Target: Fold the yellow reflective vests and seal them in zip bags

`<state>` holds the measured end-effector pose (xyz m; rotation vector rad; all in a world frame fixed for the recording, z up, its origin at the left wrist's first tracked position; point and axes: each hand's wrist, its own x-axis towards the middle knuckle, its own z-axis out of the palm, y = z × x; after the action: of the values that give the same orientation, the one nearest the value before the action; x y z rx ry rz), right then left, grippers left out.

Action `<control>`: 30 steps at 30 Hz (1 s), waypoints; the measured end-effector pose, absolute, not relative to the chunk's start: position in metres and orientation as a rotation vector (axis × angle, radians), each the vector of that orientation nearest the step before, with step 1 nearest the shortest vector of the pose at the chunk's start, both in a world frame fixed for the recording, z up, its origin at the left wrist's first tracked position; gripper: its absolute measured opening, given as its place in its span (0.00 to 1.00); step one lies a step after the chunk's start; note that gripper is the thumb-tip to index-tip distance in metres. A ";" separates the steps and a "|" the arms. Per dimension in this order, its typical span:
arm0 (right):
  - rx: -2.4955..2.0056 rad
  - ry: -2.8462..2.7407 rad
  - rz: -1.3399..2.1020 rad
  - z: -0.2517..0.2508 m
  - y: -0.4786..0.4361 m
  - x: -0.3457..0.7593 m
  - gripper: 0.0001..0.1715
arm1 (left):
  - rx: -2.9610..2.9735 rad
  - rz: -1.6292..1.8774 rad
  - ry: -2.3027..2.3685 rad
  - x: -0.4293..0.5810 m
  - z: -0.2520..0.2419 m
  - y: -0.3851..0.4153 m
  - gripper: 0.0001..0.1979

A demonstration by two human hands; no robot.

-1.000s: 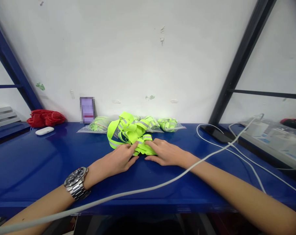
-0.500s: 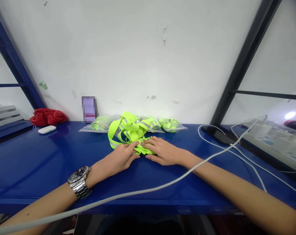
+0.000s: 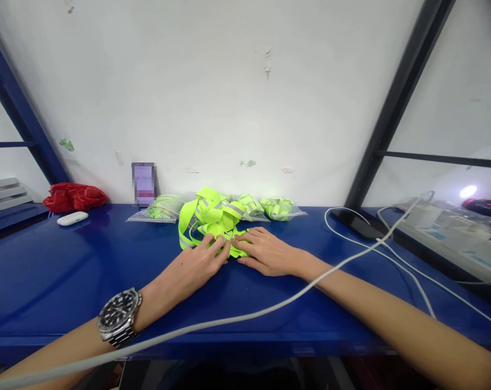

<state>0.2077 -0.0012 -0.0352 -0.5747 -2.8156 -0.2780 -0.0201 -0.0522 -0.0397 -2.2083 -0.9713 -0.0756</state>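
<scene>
A heap of neon yellow-green reflective straps [image 3: 208, 214] with silver stripes lies at the middle of the blue table [image 3: 245, 314]. My left hand [image 3: 207, 260], a metal watch [image 3: 119, 314] on its wrist, has bent fingers gripping the heap's near edge. From the right, my right hand [image 3: 265, 252] holds a flattened part of the same straps, thumb below and fingers on top. The fingertips of both hands almost meet. Loops of strap rise loosely behind the left hand. What lies under the fingers is partly hidden.
Clear bags of similar straps [image 3: 164, 208] [image 3: 280, 208] line the wall. A phone [image 3: 144, 184] leans there, near a white case [image 3: 72, 218] and red plastic bag [image 3: 75, 196]. A white cable [image 3: 245, 315] crosses before my arms. Another phone [image 3: 355, 223] lies right.
My left hand has rolled over so its back faces up, with fingers more bent onto the straps. My right hand keeps its hold. The view has shifted slightly.
</scene>
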 end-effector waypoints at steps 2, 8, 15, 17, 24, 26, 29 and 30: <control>-0.566 -2.817 -0.297 -0.036 -0.001 0.206 0.22 | -2.287 -0.064 -1.019 -0.022 -0.043 -0.049 0.18; -0.628 -2.814 -0.340 -0.034 -0.004 0.201 0.21 | -2.516 -0.228 -1.094 -0.031 -0.042 -0.042 0.15; -0.695 -2.751 -0.099 -0.023 -0.016 0.203 0.18 | -2.605 -0.422 -1.047 -0.034 -0.034 -0.046 0.15; -0.733 -2.741 0.008 -0.020 -0.018 0.204 0.18 | -2.641 -0.480 -1.102 -0.032 -0.033 -0.049 0.16; -0.723 -2.718 0.290 -0.011 -0.012 0.194 0.18 | -2.751 -0.598 -1.301 -0.031 -0.032 -0.052 0.18; -0.701 -2.714 0.398 -0.007 -0.007 0.191 0.19 | -2.756 -0.608 -1.372 -0.032 -0.032 -0.051 0.18; -0.664 -2.723 0.543 -0.005 0.002 0.187 0.20 | -2.728 -0.586 -1.475 -0.032 -0.032 -0.050 0.17; -0.659 -2.721 0.596 -0.005 0.005 0.187 0.20 | -2.712 -0.570 -1.503 -0.031 -0.032 -0.049 0.17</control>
<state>0.1871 0.0048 -0.0049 -0.6594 -2.7211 0.5956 -0.0311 -0.0492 -0.0316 -2.7120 -1.5033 -0.5698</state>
